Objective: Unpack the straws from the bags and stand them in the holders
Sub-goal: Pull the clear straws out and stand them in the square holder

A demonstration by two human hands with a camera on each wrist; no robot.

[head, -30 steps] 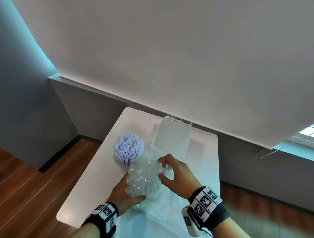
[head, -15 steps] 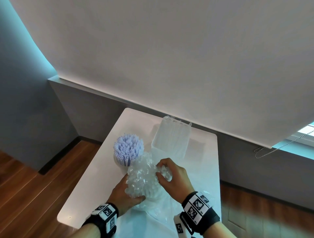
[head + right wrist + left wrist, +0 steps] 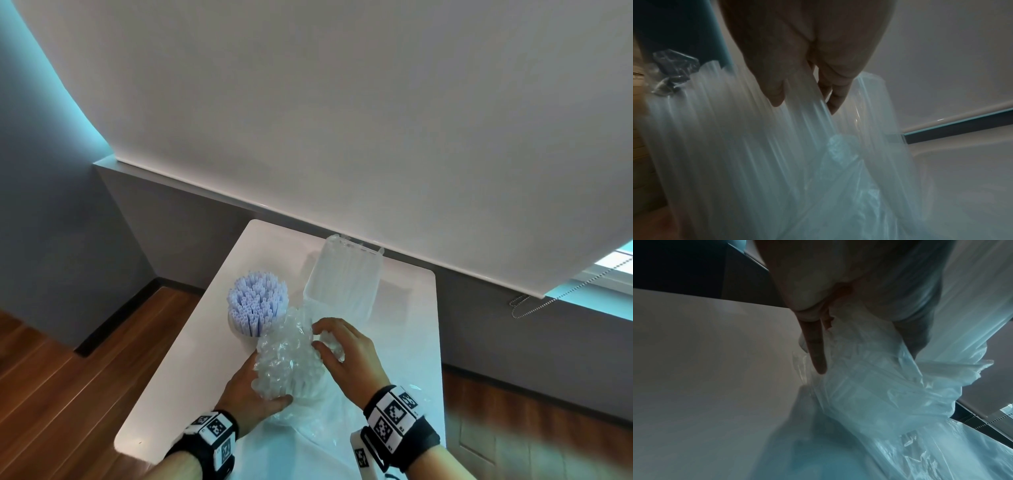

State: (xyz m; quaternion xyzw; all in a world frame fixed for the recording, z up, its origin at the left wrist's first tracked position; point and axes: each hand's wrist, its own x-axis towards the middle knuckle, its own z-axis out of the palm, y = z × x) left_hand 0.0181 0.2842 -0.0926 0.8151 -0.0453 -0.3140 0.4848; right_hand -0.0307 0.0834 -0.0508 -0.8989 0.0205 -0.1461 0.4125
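Clear plastic straws (image 3: 289, 359) stand bunched upright in a holder near the front of the white table (image 3: 191, 370) — both hands are on them. The left hand (image 3: 250, 394) wraps the bundle low down, thumb curled across its near side. The right hand (image 3: 349, 356) grips the upper part, fingers bent over the tips. A crumpled bag (image 3: 329, 421) lies below. Just behind stands a holder of lilac straws (image 3: 257, 303) — beside it, another bag of straws (image 3: 342, 277).
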